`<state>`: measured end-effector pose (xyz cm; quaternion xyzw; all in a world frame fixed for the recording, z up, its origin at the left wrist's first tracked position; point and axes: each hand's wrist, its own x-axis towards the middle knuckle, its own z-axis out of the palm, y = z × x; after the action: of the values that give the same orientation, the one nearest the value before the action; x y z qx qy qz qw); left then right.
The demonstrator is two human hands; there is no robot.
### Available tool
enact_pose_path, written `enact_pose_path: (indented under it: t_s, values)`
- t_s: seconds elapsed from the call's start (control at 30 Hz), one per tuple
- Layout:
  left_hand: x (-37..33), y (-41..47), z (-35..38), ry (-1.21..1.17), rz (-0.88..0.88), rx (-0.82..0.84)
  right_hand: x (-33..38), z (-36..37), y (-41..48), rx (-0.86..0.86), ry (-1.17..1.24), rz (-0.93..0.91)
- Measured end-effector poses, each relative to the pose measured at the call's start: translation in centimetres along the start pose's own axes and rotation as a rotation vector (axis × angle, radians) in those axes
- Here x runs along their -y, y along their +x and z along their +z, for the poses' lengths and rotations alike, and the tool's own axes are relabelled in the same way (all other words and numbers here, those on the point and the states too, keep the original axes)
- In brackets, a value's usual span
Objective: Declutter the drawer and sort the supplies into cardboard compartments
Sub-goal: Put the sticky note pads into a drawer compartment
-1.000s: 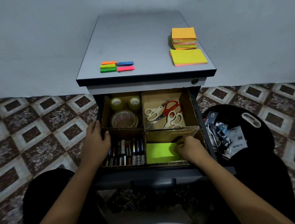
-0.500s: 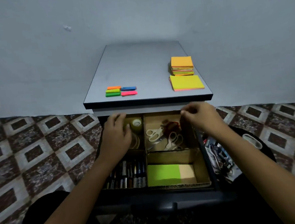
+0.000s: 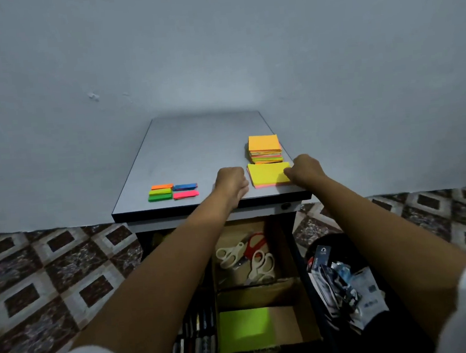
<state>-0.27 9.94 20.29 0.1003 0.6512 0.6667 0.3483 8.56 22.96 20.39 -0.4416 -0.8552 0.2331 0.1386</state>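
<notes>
Scissors (image 3: pixel 247 256) and green pad (image 3: pixel 245 330) are sorted; flags (image 3: pixel 172 192), stack (image 3: pixel 264 148) and yellow pad (image 3: pixel 268 174), at the counter's (image 3: pixel 196 151) 5 o'clock, remain, right hand (image 3: pixel 306 170) fingers (image 3: pixel 288 173) pinching its 3 o'clock edge, left hand's (image 3: pixel 230 180) curled at 9, grip unclear.

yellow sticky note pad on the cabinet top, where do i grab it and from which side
Pinch the flat yellow sticky note pad at its right edge, coming from the right, where the right hand is. It lies thin and flat, so only edges offer purchase; the taller orange-topped note stack crowds its far side.
</notes>
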Motion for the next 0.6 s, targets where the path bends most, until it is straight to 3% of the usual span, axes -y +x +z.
enact_pose_path:
  t_s: [0.23,0.53,0.6]
  values:
    - [-1.2,0.5,1.1,0.009,-0.118,0.043,0.4,0.2,1.1,-0.007,0.142,0.132]
    - [-0.7,0.3,-0.5,-0.054,-0.184,0.043,-0.2,-1.0,0.3,0.209,0.891,0.479]
    - [-0.7,-0.1,-0.7,-0.029,-0.185,0.04,-0.4,-1.5,-0.6,0.267,0.978,0.475]
